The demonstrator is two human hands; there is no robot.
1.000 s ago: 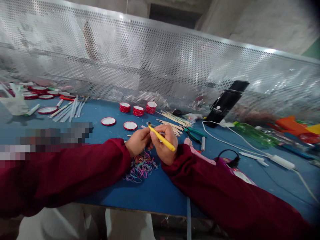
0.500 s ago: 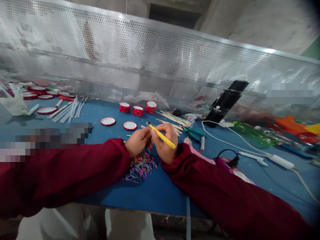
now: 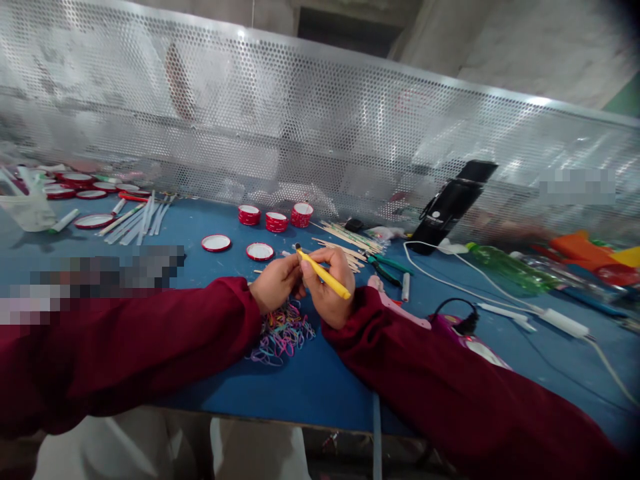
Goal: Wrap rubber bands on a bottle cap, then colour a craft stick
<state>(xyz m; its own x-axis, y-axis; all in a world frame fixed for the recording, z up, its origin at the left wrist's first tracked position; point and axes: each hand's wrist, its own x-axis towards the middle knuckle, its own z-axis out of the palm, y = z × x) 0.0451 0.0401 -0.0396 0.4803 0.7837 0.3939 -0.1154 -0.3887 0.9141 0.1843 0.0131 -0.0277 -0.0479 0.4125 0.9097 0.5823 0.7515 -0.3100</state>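
Observation:
My right hand point(image 3: 331, 283) is closed round a yellow pen-like stick point(image 3: 327, 277) with a dark tip, which points up and to the left. Against its fingertips, my left hand point(image 3: 274, 283) is closed in a pinch. Whatever its fingers hold is hidden or too small to make out. Below both hands lies a loose heap of colourful rubber bands point(image 3: 285, 337) on the blue table point(image 3: 225, 393). Just beyond them are a round red-rimmed white lid point(image 3: 260, 251) and another such lid point(image 3: 217, 243).
Red stacked rings point(image 3: 277, 222) stand farther back. Thin wooden sticks point(image 3: 345, 240), green-handled pliers point(image 3: 385, 270), a pink glue gun point(image 3: 400, 307) and a white cable point(image 3: 470, 287) lie to the right. A black bottle point(image 3: 445, 213) leans by the perforated metal screen point(image 3: 330, 133). Glue sticks point(image 3: 135, 223) lie left.

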